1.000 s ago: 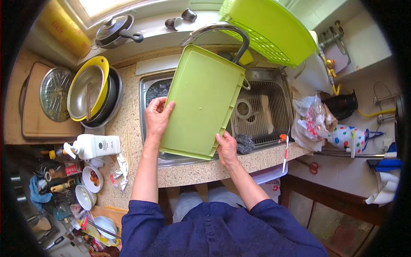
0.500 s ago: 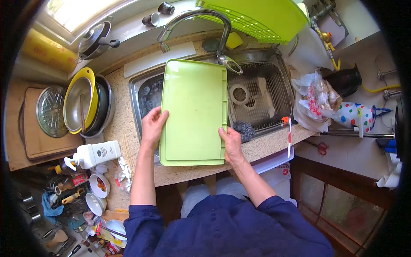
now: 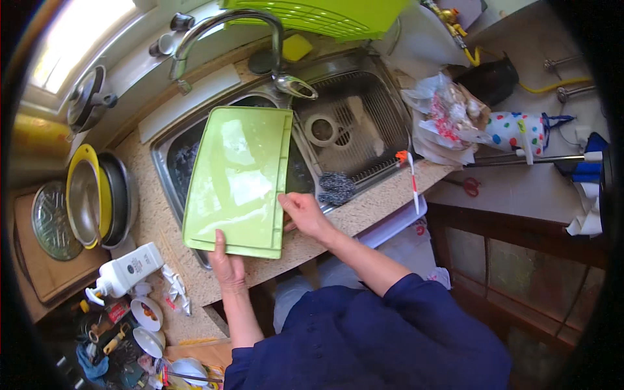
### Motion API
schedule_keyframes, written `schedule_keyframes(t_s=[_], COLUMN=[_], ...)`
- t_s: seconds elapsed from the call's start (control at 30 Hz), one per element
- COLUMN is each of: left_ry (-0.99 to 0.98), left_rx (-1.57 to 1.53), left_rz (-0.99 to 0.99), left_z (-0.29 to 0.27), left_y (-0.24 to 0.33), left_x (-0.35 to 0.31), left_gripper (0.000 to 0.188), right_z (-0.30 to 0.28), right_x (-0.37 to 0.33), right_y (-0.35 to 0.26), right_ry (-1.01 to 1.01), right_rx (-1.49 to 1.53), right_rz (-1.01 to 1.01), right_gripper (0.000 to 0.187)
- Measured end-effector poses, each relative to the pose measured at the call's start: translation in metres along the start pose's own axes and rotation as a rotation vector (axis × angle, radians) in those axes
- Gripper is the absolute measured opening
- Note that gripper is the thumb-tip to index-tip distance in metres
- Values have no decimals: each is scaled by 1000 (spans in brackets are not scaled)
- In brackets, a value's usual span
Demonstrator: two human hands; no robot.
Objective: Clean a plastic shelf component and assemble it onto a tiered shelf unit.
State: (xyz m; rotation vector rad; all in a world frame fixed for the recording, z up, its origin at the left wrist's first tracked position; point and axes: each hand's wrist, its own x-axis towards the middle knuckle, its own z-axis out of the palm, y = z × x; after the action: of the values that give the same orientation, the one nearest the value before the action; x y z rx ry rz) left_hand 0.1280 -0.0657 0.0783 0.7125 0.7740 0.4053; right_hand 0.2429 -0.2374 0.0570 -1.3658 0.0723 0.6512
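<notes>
A flat light-green plastic tray (image 3: 237, 175) with a raised rim and a slotted strip along its right side is held in front of me, tilted, with wet streaks shining on it. It covers much of the left basin (image 3: 180, 156) of the steel sink. My left hand (image 3: 229, 266) grips its near edge, thumb on top and fingers partly hidden underneath. On the right edge my right hand (image 3: 305, 216) is closed, its thumb on the strip. A dark scouring pad (image 3: 336, 188) lies beside the right hand, at the near rim of the right basin (image 3: 364, 117).
A chrome faucet (image 3: 276, 45) arches over the sink, with a green rack (image 3: 318, 16) behind it. Nested bowls (image 3: 104, 195) and a white pump bottle (image 3: 129, 270) crowd the left. An orange-and-white brush (image 3: 413, 179) and plastic bags (image 3: 448, 110) sit on the right.
My left hand has shifted from the tray's left edge to its near edge. The tray has tilted and turned, now showing reflections. The view has moved, so the sink appears further left.
</notes>
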Motion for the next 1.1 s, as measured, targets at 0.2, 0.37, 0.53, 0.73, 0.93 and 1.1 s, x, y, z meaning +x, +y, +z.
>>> schedule_keyframes(t_s=[0.2, 0.37, 0.53, 0.73, 0.93, 1.1], left_ry=[-1, 66, 97, 128, 242, 280], left_rx=[55, 48, 58, 92, 181, 87], left_rz=[7, -98, -80, -49, 64, 110], left_z=[-15, -28, -9, 6, 0, 14], left_y=[9, -10, -14, -19, -20, -29], left_x=[-6, -1, 1, 22, 35, 49], left_gripper=[51, 51, 52, 48, 43, 40], right_z=[-158, -267, -304, -321, -95, -50], right_x=[65, 143, 161, 154, 101, 153], right_y=[-44, -28, 10, -7, -80, -52], right_ry=[433, 473, 467, 517, 185, 57], right_rx=[-1052, -1502, -1639, -1438, -765, -985], right_rz=[-143, 393, 366, 35, -532, -639], right_gripper=[21, 26, 24, 31, 23, 19])
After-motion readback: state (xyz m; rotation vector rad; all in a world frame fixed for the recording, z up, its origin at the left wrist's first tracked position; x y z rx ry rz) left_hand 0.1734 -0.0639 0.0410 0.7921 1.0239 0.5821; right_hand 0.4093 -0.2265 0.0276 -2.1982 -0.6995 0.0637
